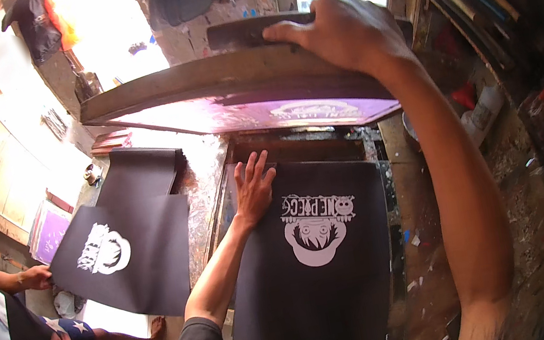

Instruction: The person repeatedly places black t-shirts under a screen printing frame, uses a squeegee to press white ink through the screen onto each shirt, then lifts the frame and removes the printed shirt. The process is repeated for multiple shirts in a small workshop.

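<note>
My left hand [255, 190] lies with spread fingers on the upper left corner of a black sheet [309, 313], which carries a white print of a hatted cartoon head and lettering. The print stands upside down to me. Beyond the sheet, a screen-printing frame [200, 78] is tilted up, its mesh bright with a purple tint. My right hand [353, 29] is closed over a dark bar like a squeegee [233, 34] along the frame's raised edge. Its far fingers are hidden, so how much of the frame they grip is unclear.
At the left, a person's hand [36, 278] holds a similar printed black sheet [151, 260]. Behind it lies a stack of black sheets [137, 173]. Several boards [473, 3] lean at the right wall, above a whitish container [487, 111].
</note>
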The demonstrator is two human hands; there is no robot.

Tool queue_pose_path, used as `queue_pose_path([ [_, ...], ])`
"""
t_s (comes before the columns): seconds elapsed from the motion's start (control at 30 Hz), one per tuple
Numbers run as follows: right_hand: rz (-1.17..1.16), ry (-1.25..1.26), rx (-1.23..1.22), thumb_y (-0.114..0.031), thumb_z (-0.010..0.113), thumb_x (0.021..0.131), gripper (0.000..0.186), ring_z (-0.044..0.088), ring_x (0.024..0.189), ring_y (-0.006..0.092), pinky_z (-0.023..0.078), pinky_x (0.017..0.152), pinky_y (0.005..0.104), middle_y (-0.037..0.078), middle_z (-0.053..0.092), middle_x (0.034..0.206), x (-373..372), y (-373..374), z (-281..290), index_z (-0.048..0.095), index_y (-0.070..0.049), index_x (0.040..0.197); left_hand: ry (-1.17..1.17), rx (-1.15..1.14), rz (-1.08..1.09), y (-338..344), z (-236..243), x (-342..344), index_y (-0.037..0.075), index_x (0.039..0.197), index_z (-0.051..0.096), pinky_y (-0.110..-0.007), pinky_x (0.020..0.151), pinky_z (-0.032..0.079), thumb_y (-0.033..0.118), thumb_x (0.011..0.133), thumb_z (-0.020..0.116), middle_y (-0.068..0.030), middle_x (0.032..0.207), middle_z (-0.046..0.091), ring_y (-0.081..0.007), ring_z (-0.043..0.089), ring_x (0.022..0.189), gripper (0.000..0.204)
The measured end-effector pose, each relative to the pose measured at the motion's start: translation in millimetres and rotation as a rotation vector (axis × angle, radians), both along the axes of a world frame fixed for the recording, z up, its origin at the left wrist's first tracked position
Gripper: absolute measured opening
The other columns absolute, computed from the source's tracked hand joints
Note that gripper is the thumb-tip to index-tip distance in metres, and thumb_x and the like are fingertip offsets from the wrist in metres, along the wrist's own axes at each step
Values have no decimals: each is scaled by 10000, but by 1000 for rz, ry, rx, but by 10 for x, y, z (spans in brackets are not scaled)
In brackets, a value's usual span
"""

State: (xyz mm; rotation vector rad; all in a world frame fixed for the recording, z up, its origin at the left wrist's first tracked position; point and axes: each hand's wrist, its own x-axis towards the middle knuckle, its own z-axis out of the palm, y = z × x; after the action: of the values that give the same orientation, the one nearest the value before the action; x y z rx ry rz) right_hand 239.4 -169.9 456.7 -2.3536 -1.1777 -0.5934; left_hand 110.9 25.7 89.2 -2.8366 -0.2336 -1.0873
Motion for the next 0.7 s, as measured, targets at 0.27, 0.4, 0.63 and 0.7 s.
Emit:
queue_pose_path([
  [0.27, 15, 67, -49, -795, 664, 771, 849, 735, 816, 318, 558, 803, 436, 248, 732, 849, 172, 36, 128, 744, 46, 852, -332, -764, 83, 581, 586, -944, 2, 1157, 641, -355, 854, 532, 56, 909, 667, -136, 964, 706, -242, 688, 927, 255],
  [0.4, -57, 51, -123, -811, 648, 775, 859, 710, 770, 298, 548, 790, 436, 200, 716, 789, 172, 92, 220, 748, 38, 853, -525, -826, 408, 1072, 1013, -2457, -2, 1103, 677, -333, 826, 545, 21, 897, 663, -99, 994, 697, -183, 664, 880, 207],
  [0.63, -31, 132, -211, -852, 564, 805, 899, 694, 927, 339, 514, 914, 452, 234, 699, 939, 431, 240, 308, 764, 13, 946, -98, -56, 1374, 2506, 1064, -4152, -5, 1549, 287, -544, 1133, 380, 189, 881, 774, -304, 1578, 325, -482, 409, 1395, 849],
  [0.7, -78, 58, -230, -855, 517, 828, 887, 681, 967, 340, 504, 940, 449, 217, 680, 960, 481, 226, 300, 766, -30, 1037, -279, 124, 815, 2017, 1398, -3131, -6, 1556, 282, -561, 1154, 353, 210, 821, 849, -300, 1624, 224, -481, 320, 1458, 953],
])
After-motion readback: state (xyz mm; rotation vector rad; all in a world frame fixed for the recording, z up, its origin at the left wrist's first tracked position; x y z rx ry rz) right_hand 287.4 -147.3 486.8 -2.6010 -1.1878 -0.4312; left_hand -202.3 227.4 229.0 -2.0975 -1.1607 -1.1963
